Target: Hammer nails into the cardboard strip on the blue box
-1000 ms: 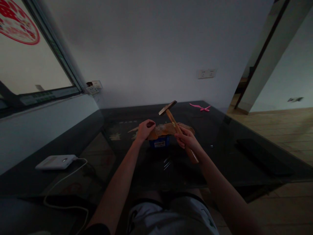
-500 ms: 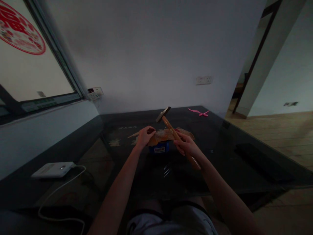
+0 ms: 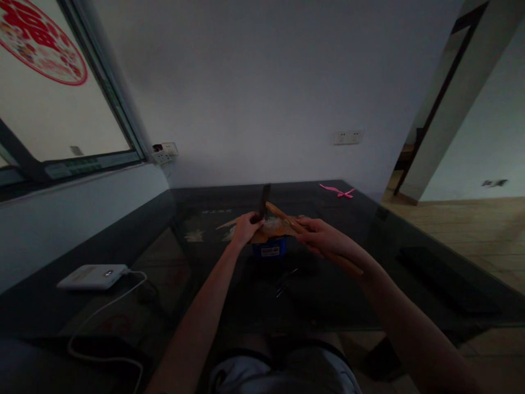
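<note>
My right hand [image 3: 322, 236] is closed around the wooden handle of a hammer [image 3: 287, 218]. The dark hammer head is upright over a rough brown piece that looks like wood [image 3: 262, 235], close to my left fingertips. My left hand [image 3: 247, 227] rests at the left part of that piece, thumb and fingers pinched together; whatever is between them is too small to make out. Under the brown piece is a blue box [image 3: 269, 248] with a pale label. A few thin, shiny nail-like pieces [image 3: 283, 287] lie on the dark table in front of the box.
The dark glossy table [image 3: 197, 306] reaches to the wall. A white power bank [image 3: 95, 277] with a white cable [image 3: 104, 301] lies at the left. A pink ribbon [image 3: 338, 191] is at the far right, and a long black object [image 3: 445, 279] lies near the right edge.
The hammer head has come down and left, closer to my left fingertips, and its handle is now tilted flatter. My left hand stays at the brown piece. The view has shifted slightly.
</note>
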`<state>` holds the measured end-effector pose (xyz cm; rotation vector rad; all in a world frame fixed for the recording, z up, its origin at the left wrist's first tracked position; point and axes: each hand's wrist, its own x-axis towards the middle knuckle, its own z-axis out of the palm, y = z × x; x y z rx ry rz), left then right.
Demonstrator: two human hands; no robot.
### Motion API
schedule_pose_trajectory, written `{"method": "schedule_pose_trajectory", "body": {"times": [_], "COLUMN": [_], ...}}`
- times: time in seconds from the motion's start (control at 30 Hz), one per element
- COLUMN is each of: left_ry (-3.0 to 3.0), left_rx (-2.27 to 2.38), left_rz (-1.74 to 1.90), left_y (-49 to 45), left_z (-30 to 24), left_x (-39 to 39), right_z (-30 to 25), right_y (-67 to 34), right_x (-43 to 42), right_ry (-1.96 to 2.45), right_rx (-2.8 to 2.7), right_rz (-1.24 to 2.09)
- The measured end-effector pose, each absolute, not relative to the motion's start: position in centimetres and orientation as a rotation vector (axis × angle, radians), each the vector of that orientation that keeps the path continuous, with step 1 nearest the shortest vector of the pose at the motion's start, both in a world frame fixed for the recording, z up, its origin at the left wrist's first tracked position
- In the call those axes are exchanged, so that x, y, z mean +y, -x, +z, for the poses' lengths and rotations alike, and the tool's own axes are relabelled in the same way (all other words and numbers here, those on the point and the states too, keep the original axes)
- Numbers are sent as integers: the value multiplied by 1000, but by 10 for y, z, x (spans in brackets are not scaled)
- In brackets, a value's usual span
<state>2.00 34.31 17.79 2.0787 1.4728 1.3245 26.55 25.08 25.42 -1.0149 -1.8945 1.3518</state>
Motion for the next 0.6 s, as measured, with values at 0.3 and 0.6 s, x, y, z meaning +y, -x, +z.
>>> {"method": "schedule_pose_trajectory", "body": {"times": [0.3, 0.6], "left_ry": [-2060, -2098], "left_rx": [1496, 1491], "left_rz": [1309, 1285], "left_y": [-21, -20], "left_z": [178, 178], "left_x": [344, 344], "right_z": [263, 255], "right_y": [-265, -265], "right_x": [248, 249], "right_ry": [1044, 1020], "right_rx": [-1864, -1909], "right_rz": [1379, 1351]}}
